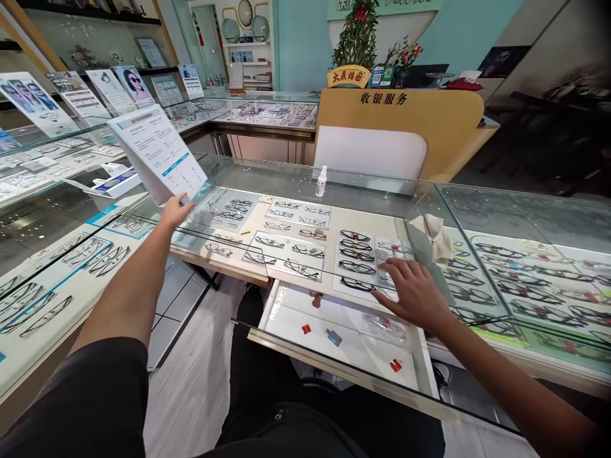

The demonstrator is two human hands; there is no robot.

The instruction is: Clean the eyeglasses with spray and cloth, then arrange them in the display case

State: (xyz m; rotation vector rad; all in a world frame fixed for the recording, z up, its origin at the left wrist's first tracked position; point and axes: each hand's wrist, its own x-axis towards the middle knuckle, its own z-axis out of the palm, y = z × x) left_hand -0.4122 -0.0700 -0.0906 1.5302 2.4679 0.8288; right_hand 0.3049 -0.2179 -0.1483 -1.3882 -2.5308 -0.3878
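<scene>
My left hand [174,211] pinches the lower edge of a folded, printed display card [160,147], which is tilted above the glass counter at the left. My right hand [414,292] rests with its fingers spread on the glass top, holding nothing. Beneath that glass lie rows of eyeglasses [357,254] on white sheets. Near my right hand is a crumpled beige cloth [433,236] with a grey flat piece. In front of my body an open drawer [286,312] holds red pieces [396,366], a grey card [334,337], a small brown figure [316,299] and a clear plastic packet [386,327].
A white spray bottle [321,181] stands on the counter's far side. At the left are an open white box [112,181] and several upright display cards [107,89]. Glass cases of eyeglasses [539,273] run along both sides. A yellow cashier desk [453,127] stands beyond.
</scene>
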